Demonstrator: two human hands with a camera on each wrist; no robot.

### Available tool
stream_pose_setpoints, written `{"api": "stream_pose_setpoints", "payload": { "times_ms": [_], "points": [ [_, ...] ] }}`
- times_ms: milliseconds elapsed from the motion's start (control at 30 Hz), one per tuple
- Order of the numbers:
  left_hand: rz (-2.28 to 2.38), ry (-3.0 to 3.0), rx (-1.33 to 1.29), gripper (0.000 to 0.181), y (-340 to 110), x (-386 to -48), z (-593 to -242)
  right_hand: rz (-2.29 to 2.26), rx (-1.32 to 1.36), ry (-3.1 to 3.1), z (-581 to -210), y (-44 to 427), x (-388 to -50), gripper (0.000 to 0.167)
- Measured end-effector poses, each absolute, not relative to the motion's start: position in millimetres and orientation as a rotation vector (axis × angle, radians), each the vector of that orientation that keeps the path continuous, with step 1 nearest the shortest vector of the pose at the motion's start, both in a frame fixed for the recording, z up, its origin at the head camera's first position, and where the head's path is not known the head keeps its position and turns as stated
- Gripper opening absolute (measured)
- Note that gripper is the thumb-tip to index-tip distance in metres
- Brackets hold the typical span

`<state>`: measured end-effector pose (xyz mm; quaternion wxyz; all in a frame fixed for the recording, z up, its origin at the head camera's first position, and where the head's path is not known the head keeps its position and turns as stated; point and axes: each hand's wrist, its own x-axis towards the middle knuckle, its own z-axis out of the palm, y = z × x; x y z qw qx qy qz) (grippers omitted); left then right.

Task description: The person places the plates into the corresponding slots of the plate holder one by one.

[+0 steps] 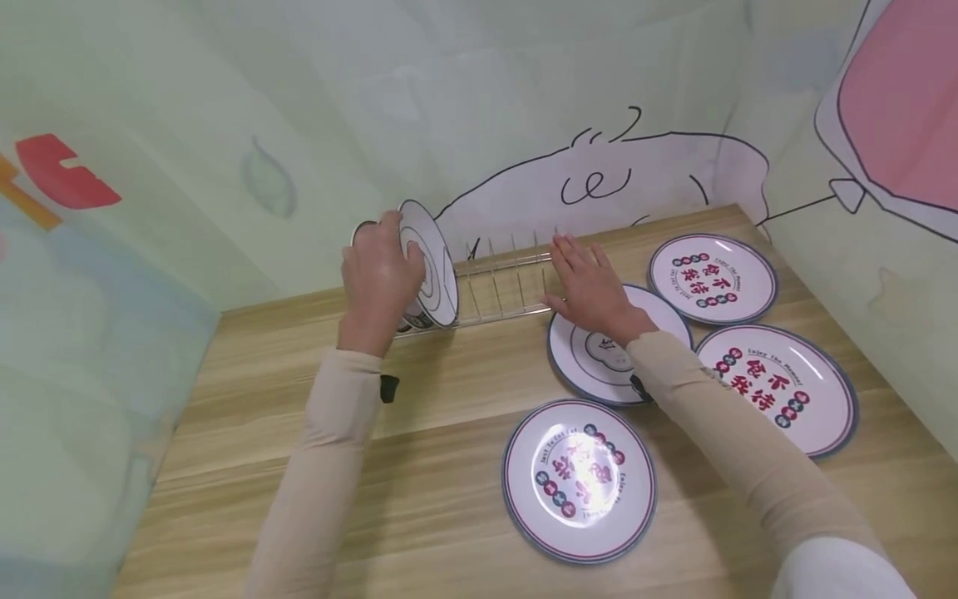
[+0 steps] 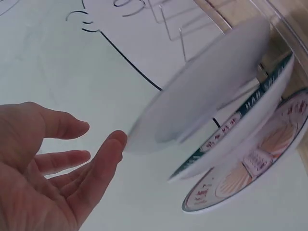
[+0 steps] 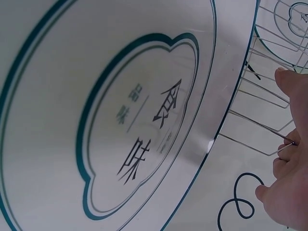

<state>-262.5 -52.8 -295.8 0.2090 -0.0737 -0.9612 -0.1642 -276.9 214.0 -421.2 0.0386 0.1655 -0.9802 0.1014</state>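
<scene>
In the head view, my left hand (image 1: 382, 279) is at the upper edge of the upright plates (image 1: 430, 266) standing at the left end of a wire rack (image 1: 516, 311). The left wrist view shows its fingers (image 2: 103, 166) loosely bent, one fingertip at the rim of the nearest white plate (image 2: 207, 86); two more plates lean beyond it. My right hand (image 1: 595, 291) lies over the rack's right end with fingers extended, thumb by the near rail. In the right wrist view, the right hand (image 3: 293, 159) touches the rack wires (image 3: 260, 94).
A plate with a cloud-shaped mark (image 1: 584, 349) lies under my right forearm. Flat on the wooden table (image 1: 299, 499) are three plates with red lettering: one at the front (image 1: 524, 491), one at the right (image 1: 823, 391), one at the back right (image 1: 741, 266). A printed cloth wall (image 1: 337, 125) stands behind.
</scene>
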Motion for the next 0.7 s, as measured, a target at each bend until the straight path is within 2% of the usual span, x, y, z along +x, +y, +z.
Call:
{"api": "stream_pose_setpoints", "payload": {
  "times_ms": [233, 700],
  "points": [
    [-0.517, -2.787, -0.337, 0.040, -46, -228, -315, 0.259, 0.515, -3.003, -423, 214, -278, 0.087],
    [-0.783, -3.161, -0.418, 0.041, -39, -172, -390, 0.316, 0.512, -2.998, -423, 215, -276, 0.085]
  ]
}}
